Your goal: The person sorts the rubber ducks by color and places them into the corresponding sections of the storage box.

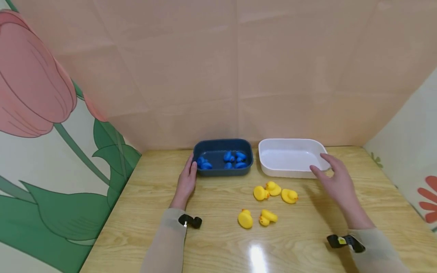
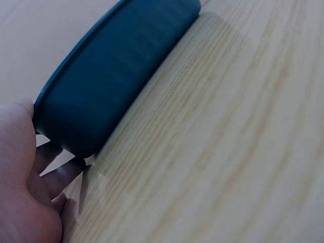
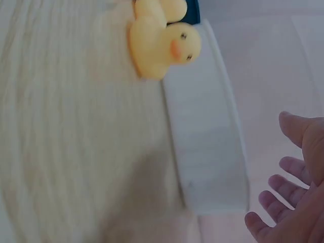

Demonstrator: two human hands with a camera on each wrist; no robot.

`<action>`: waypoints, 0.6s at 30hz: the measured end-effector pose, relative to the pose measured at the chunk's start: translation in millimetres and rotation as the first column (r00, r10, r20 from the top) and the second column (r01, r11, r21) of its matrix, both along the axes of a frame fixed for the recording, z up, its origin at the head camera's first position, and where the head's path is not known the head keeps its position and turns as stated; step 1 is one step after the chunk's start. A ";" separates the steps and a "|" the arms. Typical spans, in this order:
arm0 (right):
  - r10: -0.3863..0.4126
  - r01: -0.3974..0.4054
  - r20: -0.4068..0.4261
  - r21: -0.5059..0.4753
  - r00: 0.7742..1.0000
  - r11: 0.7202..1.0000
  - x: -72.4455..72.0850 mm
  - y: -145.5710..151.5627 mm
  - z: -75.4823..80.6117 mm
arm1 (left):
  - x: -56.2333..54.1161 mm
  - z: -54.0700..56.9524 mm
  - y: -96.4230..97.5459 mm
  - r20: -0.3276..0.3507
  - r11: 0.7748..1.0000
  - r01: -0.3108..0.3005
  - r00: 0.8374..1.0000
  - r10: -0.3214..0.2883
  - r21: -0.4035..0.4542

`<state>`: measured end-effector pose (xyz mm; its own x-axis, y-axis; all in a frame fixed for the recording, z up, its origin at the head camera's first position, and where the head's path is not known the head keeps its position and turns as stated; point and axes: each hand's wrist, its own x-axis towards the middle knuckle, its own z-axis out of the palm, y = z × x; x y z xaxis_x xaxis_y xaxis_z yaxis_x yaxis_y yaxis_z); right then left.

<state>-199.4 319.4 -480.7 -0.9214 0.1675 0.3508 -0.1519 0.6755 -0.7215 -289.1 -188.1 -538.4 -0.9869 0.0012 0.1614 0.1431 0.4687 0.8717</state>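
My left hand (image 1: 187, 181) rests against the left end of a dark blue bin (image 1: 223, 173), with fingers extended along its side and thumb at the near corner. Close up in the left wrist view, the thumb lies by the bin's rim and the fingertips reach its end wall. Several small blue toys (image 1: 228, 156) lie inside that bin. Near the right end of a white bin (image 1: 290, 173), my right hand (image 1: 338, 182) is spread with thumb and fingers apart, holding nothing. In the right wrist view its fingers stand apart beside the bin's end.
Several yellow rubber ducks (image 1: 289, 196) lie on the wooden table (image 1: 211, 242) in front of the bins, some tipped on their sides. A pinkish-beige sheet (image 1: 239, 76) hangs right behind both bins. Flower-printed panels (image 1: 78, 189) flank the table.
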 end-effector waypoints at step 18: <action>0.033 0.005 0.152 -0.242 0.988 0.970 -17.9 34.6 -28.6 | -1.4 0.5 0.0 0.001 1.000 0.004 1.000 -0.004 0.011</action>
<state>-217.3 353.9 -509.3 -0.9638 0.2165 0.1558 -0.0346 0.4778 -0.8778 -290.4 -188.1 -537.9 -0.9870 0.0038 0.1606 0.1445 0.4584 0.8769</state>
